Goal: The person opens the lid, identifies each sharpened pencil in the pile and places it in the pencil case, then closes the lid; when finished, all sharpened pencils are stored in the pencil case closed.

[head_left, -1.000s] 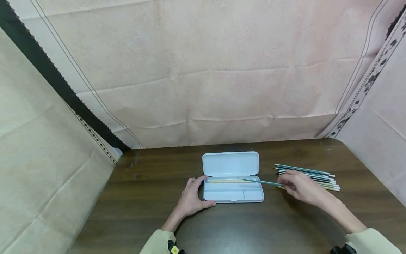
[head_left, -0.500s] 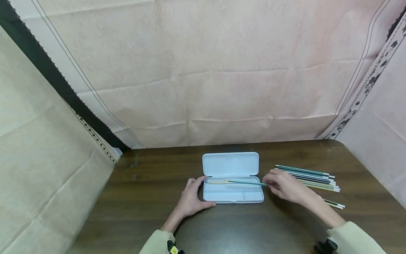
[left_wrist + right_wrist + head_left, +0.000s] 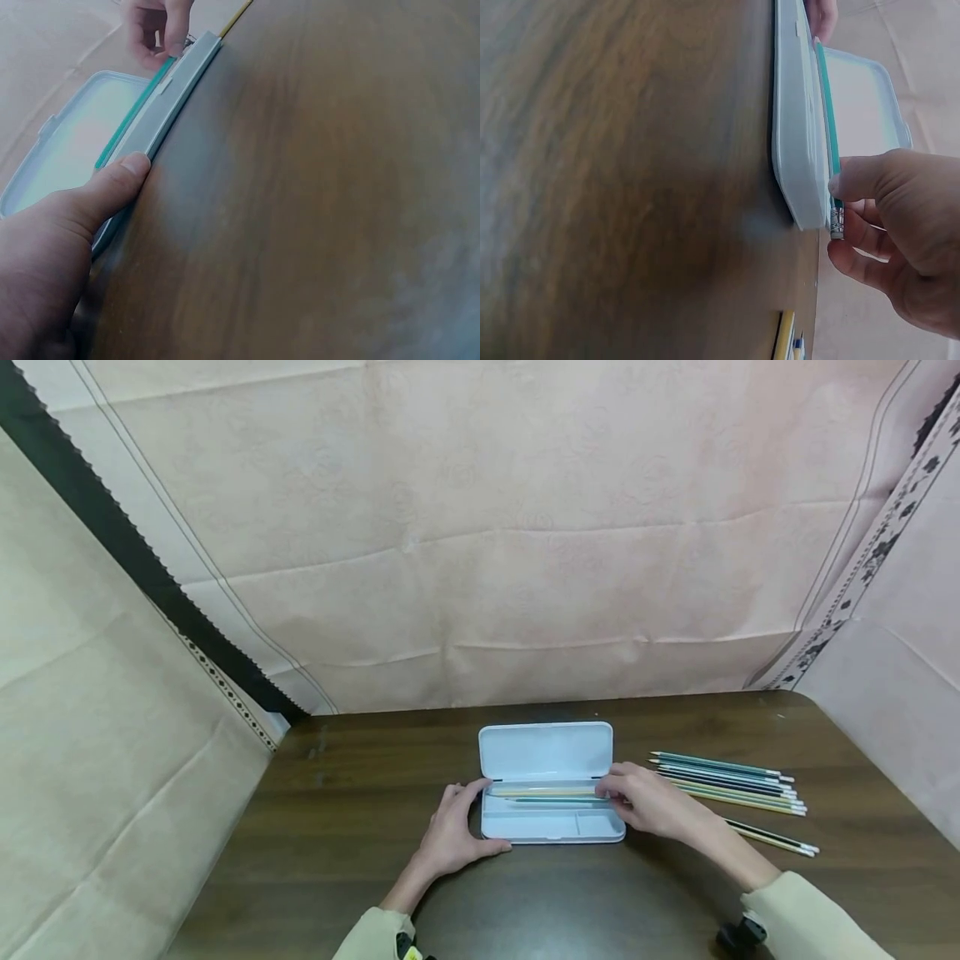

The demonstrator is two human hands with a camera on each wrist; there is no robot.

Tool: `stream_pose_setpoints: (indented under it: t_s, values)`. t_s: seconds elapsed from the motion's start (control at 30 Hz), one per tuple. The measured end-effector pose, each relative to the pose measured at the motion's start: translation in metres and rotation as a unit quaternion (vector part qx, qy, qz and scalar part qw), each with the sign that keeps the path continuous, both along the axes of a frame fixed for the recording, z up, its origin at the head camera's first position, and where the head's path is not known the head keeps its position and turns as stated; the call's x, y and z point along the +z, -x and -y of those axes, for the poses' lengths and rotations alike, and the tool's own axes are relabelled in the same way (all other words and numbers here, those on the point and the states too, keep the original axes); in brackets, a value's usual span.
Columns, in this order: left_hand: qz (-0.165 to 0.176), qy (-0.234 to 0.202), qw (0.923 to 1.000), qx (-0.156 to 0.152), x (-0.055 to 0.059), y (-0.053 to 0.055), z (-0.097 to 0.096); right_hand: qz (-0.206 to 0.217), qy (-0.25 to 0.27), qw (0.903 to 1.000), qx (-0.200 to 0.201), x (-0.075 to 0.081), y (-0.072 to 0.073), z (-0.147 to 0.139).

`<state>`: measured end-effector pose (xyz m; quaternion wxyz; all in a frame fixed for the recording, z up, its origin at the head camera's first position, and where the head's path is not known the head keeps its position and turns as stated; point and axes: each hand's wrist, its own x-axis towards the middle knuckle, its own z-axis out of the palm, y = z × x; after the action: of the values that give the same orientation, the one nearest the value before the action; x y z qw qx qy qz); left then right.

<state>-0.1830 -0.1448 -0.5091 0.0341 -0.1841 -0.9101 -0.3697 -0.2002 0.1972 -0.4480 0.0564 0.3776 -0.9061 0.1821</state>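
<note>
A light-blue pencil case [image 3: 525, 839] lies on the table with its lid [image 3: 546, 752] raised. My left hand [image 3: 454, 829] grips the left end of the case, thumb at the front edge and fingers at the back. Between thumb and fingers, my right hand [image 3: 651, 802] pinches a green pencil [image 3: 829, 120] near its eraser end. That pencil lies lengthwise over the open case, its tip toward my left hand. At least one pale yellow pencil [image 3: 551, 792] lies in the back compartment, its right end hidden behind the right fingers.
Right of the case, several pencils [image 3: 731, 781] in green, dark and yellow lie in a row. Two more pencils [image 3: 776, 839], one dark and one yellow, lie apart nearer the front, partly behind the right forearm. Fabric sheets [image 3: 480, 568] surround the brown table [image 3: 570, 902].
My right hand has moved left from beside the pencil row, bringing the green pencil lengthwise over the case. The two front pencils have come into view. My left hand has stayed put.
</note>
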Motion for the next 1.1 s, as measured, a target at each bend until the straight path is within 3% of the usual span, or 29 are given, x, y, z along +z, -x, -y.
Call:
stream_pose_setpoints:
  t_s: [0.6, 0.83, 1.1]
  values:
    - [0.003, -0.001, 1.0, -0.001, 0.002, -0.001, 0.0, -0.018, 0.011, 0.9993, 0.032, -0.006, 0.006, 0.018]
    - [-0.005, 0.001, 1.0, -0.005, 0.0, -0.001, -0.001, 0.007, 0.007, 0.9998, 0.02, -0.009, 0.008, 0.02]
    - [-0.006, -0.001, 1.0, -0.002, 0.003, -0.002, 0.0, 0.008, 0.014, 0.9997, 0.017, -0.008, 0.009, 0.019]
